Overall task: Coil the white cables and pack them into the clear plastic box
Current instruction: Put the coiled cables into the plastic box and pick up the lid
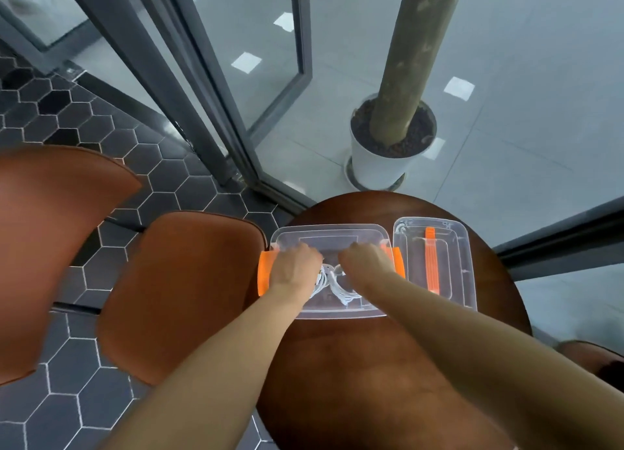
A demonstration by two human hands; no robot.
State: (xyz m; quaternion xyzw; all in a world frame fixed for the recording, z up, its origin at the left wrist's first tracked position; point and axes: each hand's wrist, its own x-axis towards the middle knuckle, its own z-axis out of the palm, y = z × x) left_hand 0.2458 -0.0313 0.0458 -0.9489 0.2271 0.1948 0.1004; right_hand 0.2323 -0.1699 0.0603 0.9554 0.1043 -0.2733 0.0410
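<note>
White cables (332,282) lie bundled inside the clear plastic box (331,228), which sits at the far edge of a round dark wooden table (371,365). Both hands are lowered into the box with their backs up. The left hand (295,263) and right hand (366,262) cover much of the bundle. Their fingers bend downward out of sight, so I cannot tell whether either hand grasps a cable. Orange latches (265,274) flank the box. Its clear lid (466,263), which has an orange handle (431,260), lies just beside it on the right. Two brown chairs (179,291) stand to the left, and a white plant pot (374,165) stands beyond the table.
</note>
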